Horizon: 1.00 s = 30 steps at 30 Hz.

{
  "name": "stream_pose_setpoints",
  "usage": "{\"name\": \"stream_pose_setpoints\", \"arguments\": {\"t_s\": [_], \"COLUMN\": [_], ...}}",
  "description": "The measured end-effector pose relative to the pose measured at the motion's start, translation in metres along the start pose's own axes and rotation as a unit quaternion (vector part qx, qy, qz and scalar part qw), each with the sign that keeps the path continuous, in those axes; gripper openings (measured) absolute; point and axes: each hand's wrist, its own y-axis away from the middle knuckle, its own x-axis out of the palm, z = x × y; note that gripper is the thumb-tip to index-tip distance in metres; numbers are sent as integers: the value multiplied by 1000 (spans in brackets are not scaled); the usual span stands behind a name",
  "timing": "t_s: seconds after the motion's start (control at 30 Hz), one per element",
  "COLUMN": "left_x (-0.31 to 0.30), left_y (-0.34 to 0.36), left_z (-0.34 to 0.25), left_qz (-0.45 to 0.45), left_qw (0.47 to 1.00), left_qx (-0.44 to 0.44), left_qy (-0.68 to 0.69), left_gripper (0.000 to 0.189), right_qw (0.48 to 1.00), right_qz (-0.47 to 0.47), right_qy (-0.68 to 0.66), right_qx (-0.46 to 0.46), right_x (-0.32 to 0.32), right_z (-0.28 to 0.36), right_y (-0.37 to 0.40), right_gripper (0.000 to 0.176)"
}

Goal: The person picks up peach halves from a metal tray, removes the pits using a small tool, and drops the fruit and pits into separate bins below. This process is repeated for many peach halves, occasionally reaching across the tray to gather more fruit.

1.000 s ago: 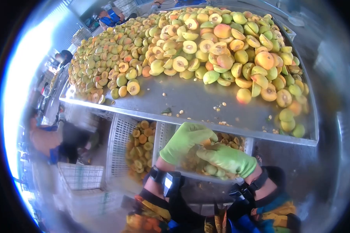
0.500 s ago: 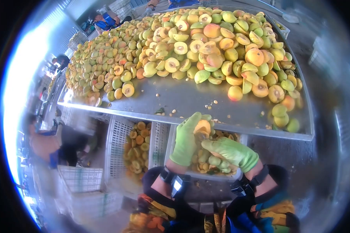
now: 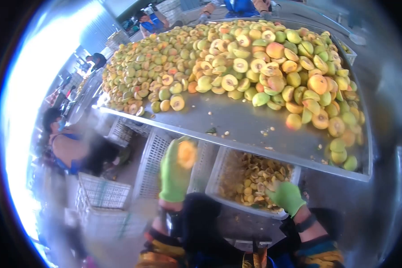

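My left hand (image 3: pixel 173 174), in a green glove, is raised at the left over a white perforated crate (image 3: pixel 151 158). Its fingers grip a yellow-orange peach half (image 3: pixel 186 154), blurred by motion. My right hand (image 3: pixel 286 197), gloved alike, hovers at the right side of a white bin (image 3: pixel 213 181). That bin holds brown pits and yellowish fruit scraps (image 3: pixel 254 181). The right fingers are curled together, their tips blurred; what they hold, if anything, cannot be made out. Beyond both hands, a heap of whole and halved peaches (image 3: pixel 236 67) covers much of a metal table (image 3: pixel 196 118).
The table's raised metal rim (image 3: pixel 254 152) runs between the heap and my hands. Stacked white crates (image 3: pixel 103 192) stand at the lower left, near a seated person (image 3: pixel 69 145). Other people in blue (image 3: pixel 241 8) are at the far side. Loose pits (image 3: pixel 268 131) lie on the metal.
My hands were together over the bin around a peach half; now they are apart. The left has swung left with a peach half, the right has moved right and down. The view has shifted.
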Motion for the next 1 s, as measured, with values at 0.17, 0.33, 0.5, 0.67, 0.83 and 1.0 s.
{"name": "stream_pose_setpoints", "arguments": {"t_s": [0.17,0.33,0.5,0.67,0.83,1.0], "left_x": [-127,-80,-44,-36,28,78], "left_y": [-25,-149,-254,-274,-171,-40], "left_z": [5,14,60,86,39,1], "left_qz": [-124,-108,-138,-34,119,200], "left_qw": [819,749,822,829,975,960], "left_qx": [49,233,79,87,-19,-188], "left_qy": [-559,-611,-546,-552,-185,60], "left_gripper": [50,73,70,50,45,40], "right_qw": [998,997,997,994,974,943], "right_qz": [-22,16,77,108,-69,-203], "right_qy": [53,79,-1,-3,-201,-243], "right_qx": [2,5,29,22,-80,-101], "right_x": [-31,-34,-29,-31,-46,-69], "right_z": [24,43,44,51,84,119], "right_y": [-1,-15,-36,-49,-77,-78], "right_gripper": [24,27,27,25,19,20]}}
